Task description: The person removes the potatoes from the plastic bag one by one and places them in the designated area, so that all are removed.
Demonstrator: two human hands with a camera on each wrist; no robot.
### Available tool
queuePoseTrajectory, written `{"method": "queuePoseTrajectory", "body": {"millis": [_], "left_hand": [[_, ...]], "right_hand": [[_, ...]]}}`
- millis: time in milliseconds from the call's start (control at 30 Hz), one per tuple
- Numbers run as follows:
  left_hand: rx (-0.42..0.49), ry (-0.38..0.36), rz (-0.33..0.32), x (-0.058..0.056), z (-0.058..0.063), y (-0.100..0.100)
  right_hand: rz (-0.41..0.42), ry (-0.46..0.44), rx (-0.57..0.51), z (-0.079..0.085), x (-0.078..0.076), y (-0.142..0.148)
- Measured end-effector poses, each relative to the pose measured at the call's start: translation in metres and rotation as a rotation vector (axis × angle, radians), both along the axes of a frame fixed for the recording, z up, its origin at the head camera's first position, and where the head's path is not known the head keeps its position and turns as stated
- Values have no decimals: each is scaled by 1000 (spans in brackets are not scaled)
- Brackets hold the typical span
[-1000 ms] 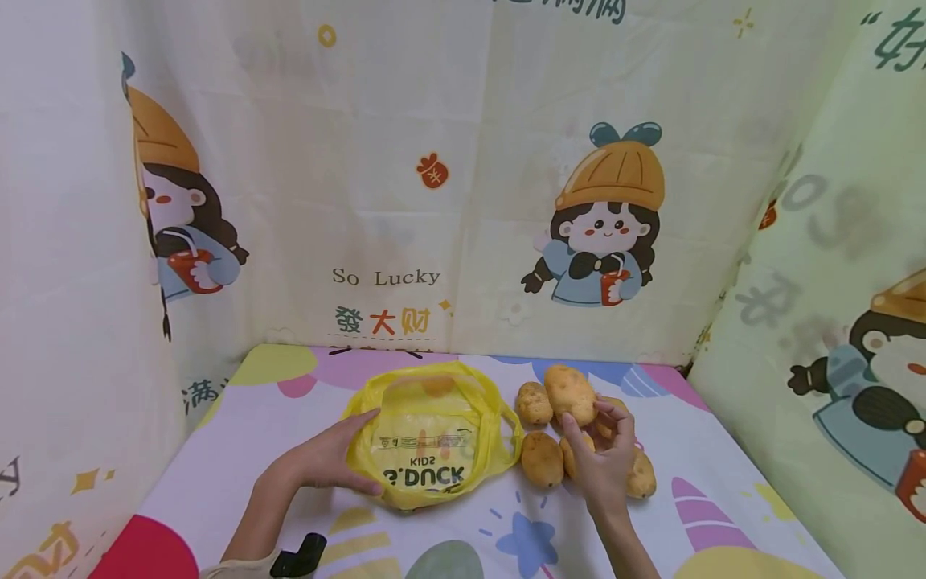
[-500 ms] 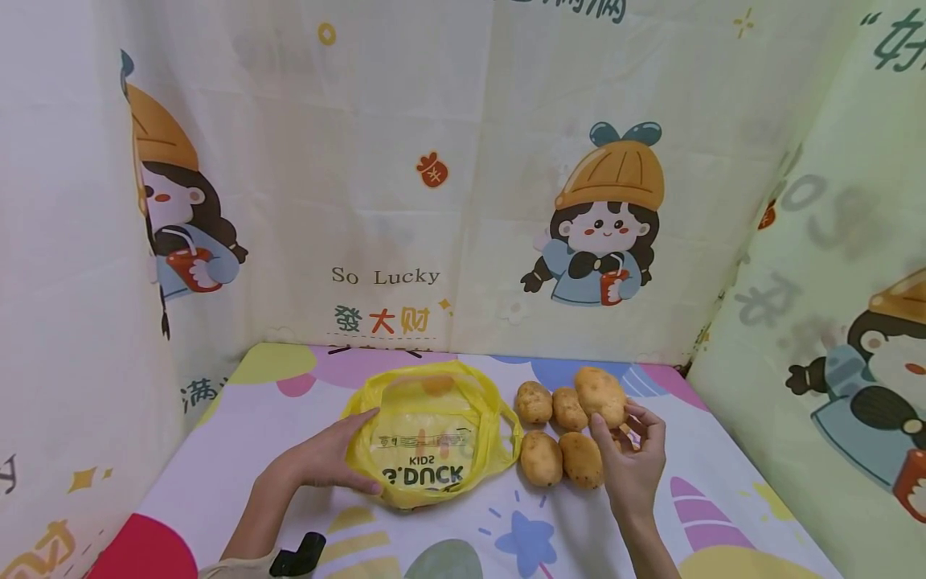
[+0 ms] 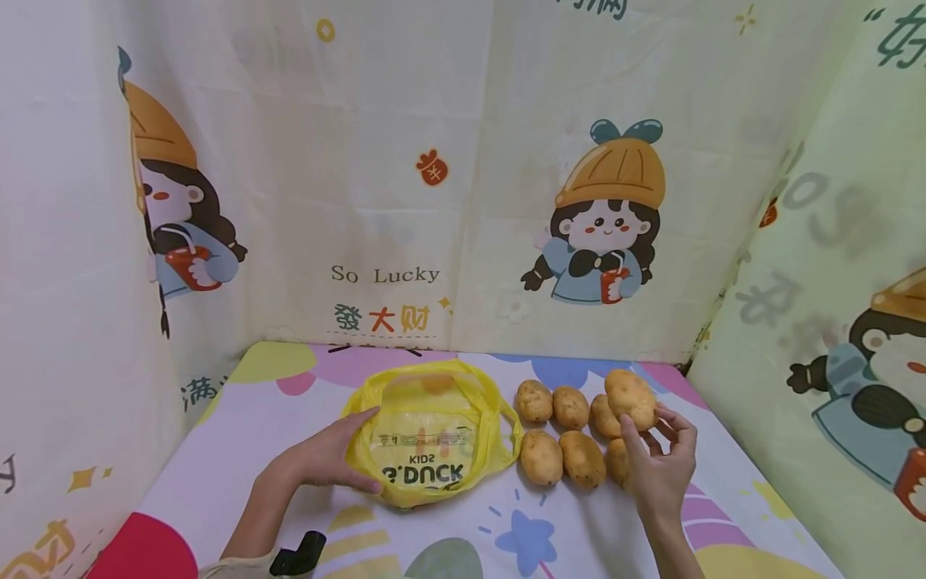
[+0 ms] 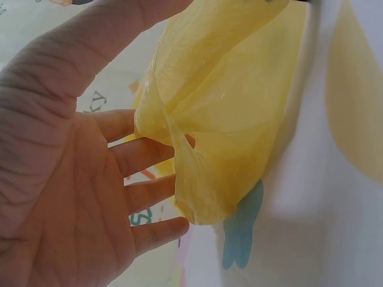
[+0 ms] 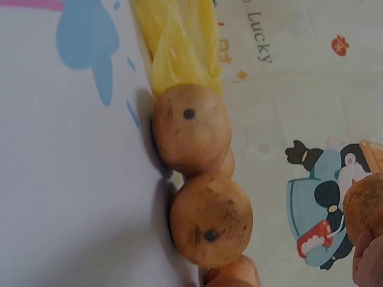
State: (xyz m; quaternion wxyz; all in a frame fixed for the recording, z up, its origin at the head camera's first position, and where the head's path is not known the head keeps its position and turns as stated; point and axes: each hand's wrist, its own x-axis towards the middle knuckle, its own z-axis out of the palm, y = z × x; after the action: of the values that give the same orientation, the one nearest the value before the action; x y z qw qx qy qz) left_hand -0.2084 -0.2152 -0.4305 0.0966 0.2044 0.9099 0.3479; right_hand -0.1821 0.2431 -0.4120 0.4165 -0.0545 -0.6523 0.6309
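A yellow plastic bag point(image 3: 434, 438) with dark lettering lies mouth toward me on the table. My left hand point(image 3: 321, 460) rests at its left side, thumb and fingers spread apart along the rim. In the left wrist view, straight fingers of that hand point(image 4: 72, 185) touch the thin yellow bag point(image 4: 233, 89). With thumb and fingertips, my right hand point(image 3: 661, 470) grips a potato point(image 3: 629, 397), raised above the right end of two rows of potatoes point(image 3: 582, 460). The right wrist view catches the held potato point(image 5: 365, 203) at its right edge.
The potatoes stand just right of the bag, the nearest one point(image 3: 541, 458) close to its handle. The patterned tablecloth point(image 3: 571, 531) covers the table. Printed cloth walls point(image 3: 477, 241) enclose the back and both sides.
My right hand has moved rightward with the potato over the others, uncovering more of the two rows. The left hand and bag have stayed in place.
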Motion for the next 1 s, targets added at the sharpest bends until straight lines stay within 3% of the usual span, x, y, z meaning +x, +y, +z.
{"method": "queuePoseTrajectory", "body": {"millis": [433, 667, 1000], "left_hand": [[-3, 13, -8, -1, -1, 0], [1, 22, -14, -1, -1, 0], [3, 14, -9, -1, 1, 0]], "right_hand": [[-20, -62, -118, -9, 4, 29], [-45, -108, -118, -15, 3, 43], [-100, -274, -144, -18, 11, 60]]}}
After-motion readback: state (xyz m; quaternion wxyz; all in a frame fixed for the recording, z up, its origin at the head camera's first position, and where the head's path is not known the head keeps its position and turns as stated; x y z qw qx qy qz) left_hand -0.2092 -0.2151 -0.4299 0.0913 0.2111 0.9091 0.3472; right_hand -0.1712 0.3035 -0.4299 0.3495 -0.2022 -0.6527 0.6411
